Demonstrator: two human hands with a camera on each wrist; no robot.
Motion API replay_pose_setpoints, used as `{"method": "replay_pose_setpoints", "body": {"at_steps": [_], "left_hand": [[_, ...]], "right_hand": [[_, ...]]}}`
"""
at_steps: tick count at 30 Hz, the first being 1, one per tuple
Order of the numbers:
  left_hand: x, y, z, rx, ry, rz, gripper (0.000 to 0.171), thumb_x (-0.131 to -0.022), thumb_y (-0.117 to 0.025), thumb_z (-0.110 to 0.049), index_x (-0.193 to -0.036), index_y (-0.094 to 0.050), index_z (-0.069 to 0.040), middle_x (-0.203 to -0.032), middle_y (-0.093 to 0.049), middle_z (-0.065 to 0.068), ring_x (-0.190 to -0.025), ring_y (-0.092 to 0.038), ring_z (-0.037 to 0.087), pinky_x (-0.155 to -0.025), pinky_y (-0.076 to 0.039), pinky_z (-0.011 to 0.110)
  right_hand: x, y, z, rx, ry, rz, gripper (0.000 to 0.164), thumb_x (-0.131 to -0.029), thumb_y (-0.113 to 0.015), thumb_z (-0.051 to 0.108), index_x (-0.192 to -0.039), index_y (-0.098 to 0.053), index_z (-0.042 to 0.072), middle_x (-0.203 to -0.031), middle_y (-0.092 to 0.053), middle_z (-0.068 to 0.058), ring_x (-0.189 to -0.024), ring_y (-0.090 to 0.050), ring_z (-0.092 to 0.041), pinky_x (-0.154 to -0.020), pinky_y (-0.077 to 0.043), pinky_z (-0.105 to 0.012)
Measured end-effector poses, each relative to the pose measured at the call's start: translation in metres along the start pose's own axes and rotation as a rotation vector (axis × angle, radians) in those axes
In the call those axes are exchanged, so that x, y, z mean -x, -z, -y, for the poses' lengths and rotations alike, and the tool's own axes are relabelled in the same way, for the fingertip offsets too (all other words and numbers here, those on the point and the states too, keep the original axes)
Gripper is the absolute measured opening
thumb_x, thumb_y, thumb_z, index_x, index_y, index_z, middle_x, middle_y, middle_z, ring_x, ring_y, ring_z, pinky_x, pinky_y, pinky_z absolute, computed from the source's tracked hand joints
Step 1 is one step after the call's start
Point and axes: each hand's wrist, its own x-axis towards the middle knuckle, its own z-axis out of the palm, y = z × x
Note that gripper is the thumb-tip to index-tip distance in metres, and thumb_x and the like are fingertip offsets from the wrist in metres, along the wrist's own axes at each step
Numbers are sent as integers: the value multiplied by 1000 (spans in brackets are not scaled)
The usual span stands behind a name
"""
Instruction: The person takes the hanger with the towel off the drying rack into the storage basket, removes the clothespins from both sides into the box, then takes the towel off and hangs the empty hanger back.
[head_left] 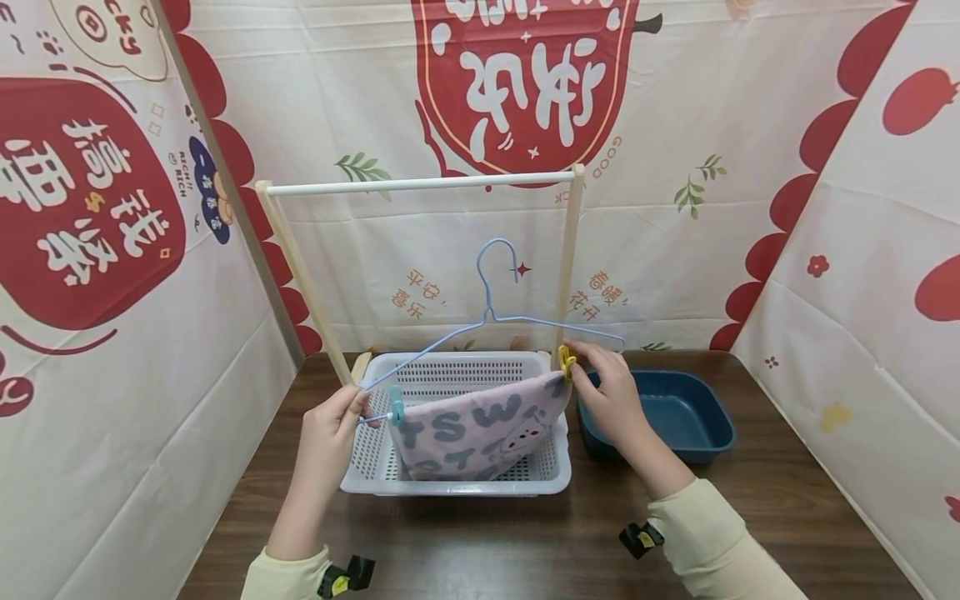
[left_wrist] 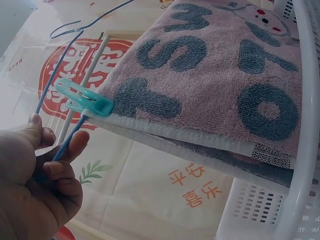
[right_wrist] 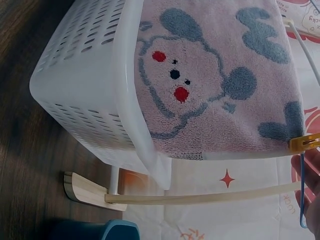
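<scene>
A pink towel (head_left: 480,429) with grey letters and a bear face hangs folded over the lower bar of a blue wire hanger (head_left: 487,315). My left hand (head_left: 333,421) grips the hanger's left corner, beside a teal clothespin (left_wrist: 86,98) clamped on the towel's edge. At the other end of the towel, my right hand (head_left: 607,392) pinches a yellow clothespin (head_left: 566,363) between thumb and forefinger. In the right wrist view this clothespin sits on the towel's corner, with the hanger's wire end beside the fingers. The towel's lower part hangs inside a white basket (head_left: 457,488).
Behind the basket stands a wooden rack with a white top rail (head_left: 420,183). A dark blue basin (head_left: 675,458) is on the brown table (head_left: 465,542), right of the basket. Printed cloth walls (head_left: 840,350) enclose the table at the back and sides.
</scene>
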Motion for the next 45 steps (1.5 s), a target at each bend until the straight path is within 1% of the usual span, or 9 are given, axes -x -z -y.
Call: {"method": "replay_pose_setpoints", "body": {"at_steps": [7,14,18,21,25,29,33,40,45], "left_hand": [[0,-1,0,6,-14,-5,22,-98,-58,-11,-76,-60,-9,-67,-64,-3,-61,-53,11,-53,-39,25],[0,-1,1,-9,-3,13,19,-96,-60,-6,-78,-61,-5,-66,-65,-3,-63,-57,13,-57,-44,27],[0,0,0,-8,18,30,20,-98,-58,-9,-79,-61,-6,-67,-65,-2,-65,-59,14,-59,-46,28],[0,0,0,-3,31,37,21,-99,-57,-12,-79,-60,-7,-68,-65,-2,-66,-59,14,-60,-47,27],[0,-1,0,-7,9,29,22,-99,-57,-11,-77,-61,-8,-67,-64,-4,-63,-57,13,-58,-45,27],[0,-2,1,-18,-11,25,23,-99,-57,-12,-77,-61,-8,-65,-63,-6,-62,-54,12,-56,-43,28],[2,-3,0,-23,-4,25,23,-99,-57,-13,-76,-60,-10,-65,-64,-6,-62,-54,12,-56,-43,28],[2,-3,0,-12,4,22,23,-99,-58,-13,-76,-60,-11,-66,-64,-6,-62,-55,12,-56,-42,27],[2,-3,1,-15,-5,21,23,-99,-58,-12,-76,-61,-10,-66,-64,-7,-62,-54,11,-56,-41,27]], "right_hand": [[0,4,0,-54,-54,78,33,-101,-52,13,-134,-56,6,-131,-58,-14,-120,-46,-33,-96,-36,-60],[0,6,-2,-76,-80,172,35,-104,-47,20,-136,-55,7,-134,-56,-12,-126,-40,-35,-100,-30,-62],[0,7,-4,-85,-80,205,35,-105,-45,22,-135,-54,6,-134,-55,-12,-127,-38,-36,-101,-28,-62],[0,7,-5,-91,-69,209,35,-105,-45,21,-134,-54,4,-134,-54,-14,-128,-37,-37,-101,-27,-62],[0,7,-5,-97,-74,210,35,-106,-44,22,-132,-53,1,-133,-54,-17,-128,-36,-38,-102,-26,-62],[-1,6,-6,-107,-104,210,34,-105,-45,21,-129,-53,-1,-131,-55,-18,-126,-37,-38,-101,-28,-62],[-2,5,-5,-112,-131,211,32,-105,-47,21,-127,-55,-1,-127,-56,-17,-120,-41,-35,-98,-33,-60],[-1,6,-4,-123,-141,190,28,-103,-51,21,-123,-57,2,-122,-58,-13,-114,-47,-31,-97,-34,-59],[0,6,-2,-135,-134,163,23,-102,-53,18,-119,-59,4,-118,-59,-11,-110,-50,-28,-94,-38,-57]]}}
